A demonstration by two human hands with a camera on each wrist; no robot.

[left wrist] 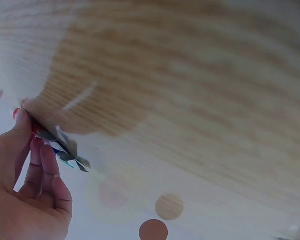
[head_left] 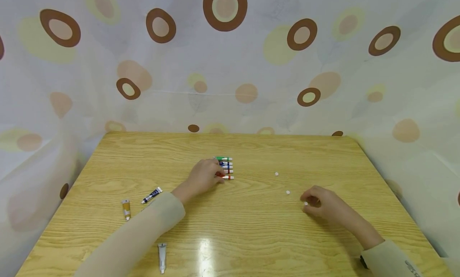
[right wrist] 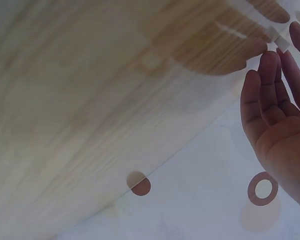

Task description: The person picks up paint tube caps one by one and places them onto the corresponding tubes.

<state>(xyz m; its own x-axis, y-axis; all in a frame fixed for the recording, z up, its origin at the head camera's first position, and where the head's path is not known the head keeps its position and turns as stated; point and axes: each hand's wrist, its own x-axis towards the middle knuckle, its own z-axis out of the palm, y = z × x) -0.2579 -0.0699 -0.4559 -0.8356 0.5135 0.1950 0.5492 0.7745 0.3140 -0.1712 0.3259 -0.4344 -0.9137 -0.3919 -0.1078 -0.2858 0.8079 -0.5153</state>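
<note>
My left hand (head_left: 205, 176) pinches a small red paint tube (head_left: 229, 177) between thumb and fingers, at the near end of a row of tubes. The tube's crimped tail (left wrist: 82, 164) juts past the fingers in the left wrist view. Beyond it lie another red tube (head_left: 229, 171), blue tubes (head_left: 228, 167) and a green tube (head_left: 224, 159), white caps facing right, partly covered by the hand. My right hand (head_left: 325, 204) is low over the table at the right, thumb and fingertips apart around a small white cap (right wrist: 281, 44).
Two more white caps (head_left: 288, 192) lie between the hands. To the left, a dark blue tube (head_left: 152, 195), an ochre tube (head_left: 126, 210) and a silver-white tube (head_left: 162, 258) rest on the wooden table (head_left: 244, 237). A patterned curtain (head_left: 223, 65) borders the table's back and sides.
</note>
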